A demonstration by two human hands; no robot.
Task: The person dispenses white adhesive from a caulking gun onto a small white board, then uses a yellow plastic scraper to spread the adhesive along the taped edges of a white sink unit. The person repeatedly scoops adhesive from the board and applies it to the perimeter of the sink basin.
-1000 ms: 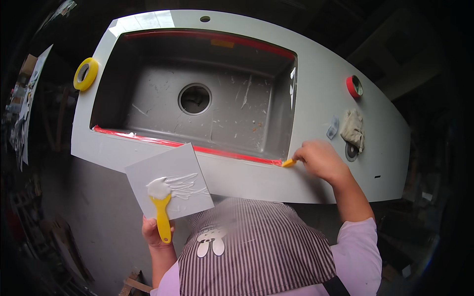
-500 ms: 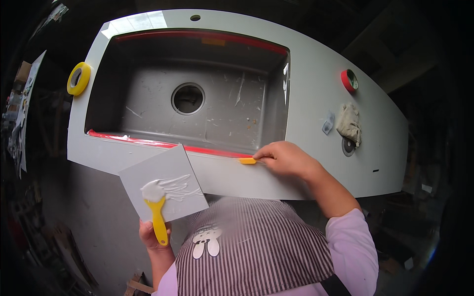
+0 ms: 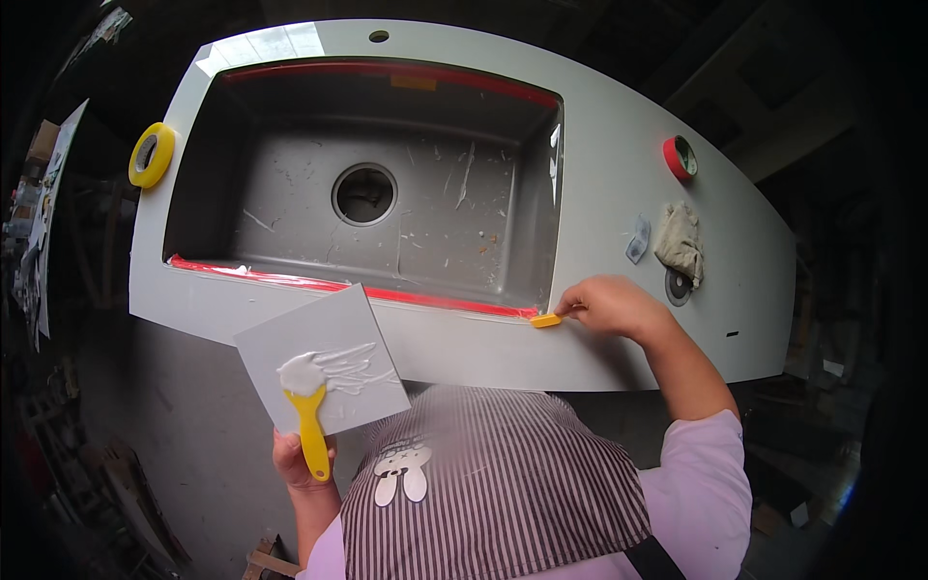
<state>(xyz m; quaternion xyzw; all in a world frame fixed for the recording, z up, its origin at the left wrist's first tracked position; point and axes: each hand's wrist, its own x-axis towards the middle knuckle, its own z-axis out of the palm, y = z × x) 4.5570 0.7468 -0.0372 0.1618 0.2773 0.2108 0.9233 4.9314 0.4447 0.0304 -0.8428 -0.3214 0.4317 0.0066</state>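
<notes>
My right hand [image 3: 614, 305] pinches a small yellow scraper [image 3: 544, 321] at the near right corner of a dark grey sink [image 3: 309, 246]. The scraper lies against the white countertop [image 3: 474, 353], by the end of the red tape [image 3: 435, 299] along the sink's near edge. In my left hand [image 3: 292, 462] is a flat grey board [image 3: 358, 324], tilted over the counter's front edge. A yellow putty knife [image 3: 310, 430] lies on this board, its handle over my hand and its blade in white paste [image 3: 302, 372]. My left fingers are partly hidden beneath the board.
A roll of yellow tape [image 3: 152, 156] sits at the counter's left edge. To the right are a red tape roll [image 3: 680, 158], a crumpled pale cloth [image 3: 681, 242], a dark disc [image 3: 679, 287] and a small clear packet [image 3: 638, 240]. The sink has a round drain hole [image 3: 364, 194].
My right hand has slid the yellow scraper rightward along the sink's near edge to the corner. The left hand and its board stay nearly where they were.
</notes>
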